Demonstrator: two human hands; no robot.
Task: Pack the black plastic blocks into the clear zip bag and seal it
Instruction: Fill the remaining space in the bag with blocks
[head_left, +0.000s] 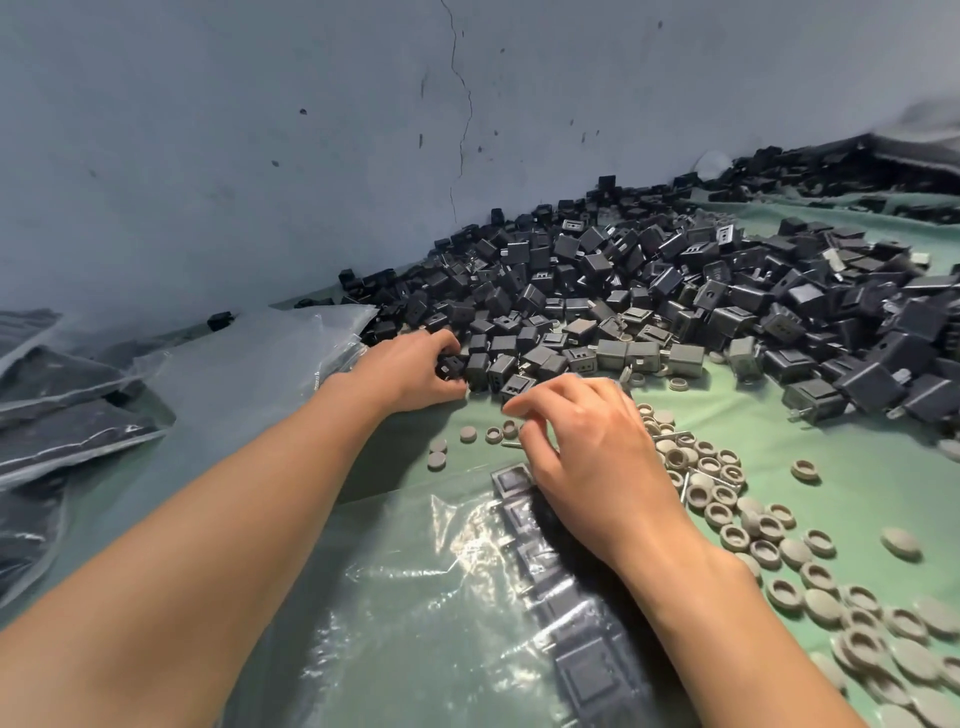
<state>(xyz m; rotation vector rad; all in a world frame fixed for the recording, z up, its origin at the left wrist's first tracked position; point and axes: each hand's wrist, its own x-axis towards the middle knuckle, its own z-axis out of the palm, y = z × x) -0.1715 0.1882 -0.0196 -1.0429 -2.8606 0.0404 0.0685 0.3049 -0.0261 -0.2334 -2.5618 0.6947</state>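
A large heap of black plastic blocks (649, 291) lies along the wall on a green sheet. My left hand (410, 369) reaches into the heap's near edge and grips one black block (450, 366) between thumb and fingers. A clear zip bag (431, 597) lies flat in front of me with a row of blocks (566, 587) inside it. My right hand (587, 447) rests on the bag's far end over that row, fingers curled; whether it pinches the bag's mouth is hidden.
Many grey round caps (779, 540) are scattered to the right of the bag. A stack of empty clear bags (249, 364) lies at the left, with filled sealed bags (62, 415) beyond it. A cracked grey wall (311, 156) borders the far side.
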